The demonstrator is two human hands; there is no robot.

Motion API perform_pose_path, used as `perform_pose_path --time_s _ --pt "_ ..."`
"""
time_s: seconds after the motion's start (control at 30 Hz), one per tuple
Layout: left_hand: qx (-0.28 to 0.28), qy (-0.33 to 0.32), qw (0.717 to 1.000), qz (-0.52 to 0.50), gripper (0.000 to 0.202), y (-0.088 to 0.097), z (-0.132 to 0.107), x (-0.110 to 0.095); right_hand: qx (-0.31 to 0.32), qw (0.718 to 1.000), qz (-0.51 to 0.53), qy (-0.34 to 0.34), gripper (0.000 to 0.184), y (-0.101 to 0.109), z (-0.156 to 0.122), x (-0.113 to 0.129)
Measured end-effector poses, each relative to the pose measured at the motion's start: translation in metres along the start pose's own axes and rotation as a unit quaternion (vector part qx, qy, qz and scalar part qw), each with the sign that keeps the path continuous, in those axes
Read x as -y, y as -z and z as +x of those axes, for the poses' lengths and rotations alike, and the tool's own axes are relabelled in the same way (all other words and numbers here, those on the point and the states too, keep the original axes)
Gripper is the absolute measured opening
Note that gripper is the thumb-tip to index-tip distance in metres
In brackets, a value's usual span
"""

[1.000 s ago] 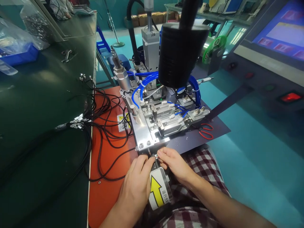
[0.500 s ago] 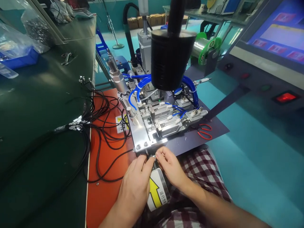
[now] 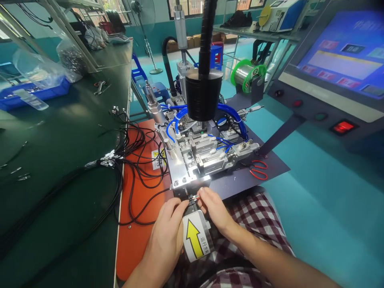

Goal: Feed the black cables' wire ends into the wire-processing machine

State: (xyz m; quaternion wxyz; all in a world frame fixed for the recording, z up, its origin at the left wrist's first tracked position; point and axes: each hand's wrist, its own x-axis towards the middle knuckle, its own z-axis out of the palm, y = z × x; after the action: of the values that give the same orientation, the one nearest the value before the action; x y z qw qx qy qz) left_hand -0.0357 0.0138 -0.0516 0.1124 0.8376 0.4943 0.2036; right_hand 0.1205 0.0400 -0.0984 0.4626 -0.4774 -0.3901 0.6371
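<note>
Silver is the small metal connector (image 3: 195, 197) the right hand (image 3: 213, 207) pinches near the shiny metal plate's (image 3: 181, 171) front edge, the left hand's (image 3: 166, 230) grip unclear.

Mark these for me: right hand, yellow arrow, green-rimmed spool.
Right hand (image 3: 215, 207): head view, on the back of the hand.
Yellow arrow (image 3: 194, 241): head view, on its shaft, below the arrowhead.
Green-rimmed spool (image 3: 242, 75): head view, on the silvery winding between the rims.
</note>
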Motion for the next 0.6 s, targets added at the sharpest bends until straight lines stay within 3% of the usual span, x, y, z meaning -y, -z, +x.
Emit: perform_pose_path --time_s 0.2,0.47,0.6 --pt "0.022 -0.003 0.999 0.028 0.037 0.002 0.007 -0.004 -0.016 1.000 -0.015 0.008 0.046 -0.002 -0.002 0.004" --pt "-0.001 0.020 1.000 0.017 0.041 -0.015 0.004 -0.002 -0.055 0.998 -0.017 0.025 0.037 -0.006 -0.003 -0.003" --pt "-0.021 0.023 1.000 0.001 0.038 -0.004 0.009 -0.009 -0.049 0.998 -0.019 0.043 0.035 -0.005 -0.001 -0.012"
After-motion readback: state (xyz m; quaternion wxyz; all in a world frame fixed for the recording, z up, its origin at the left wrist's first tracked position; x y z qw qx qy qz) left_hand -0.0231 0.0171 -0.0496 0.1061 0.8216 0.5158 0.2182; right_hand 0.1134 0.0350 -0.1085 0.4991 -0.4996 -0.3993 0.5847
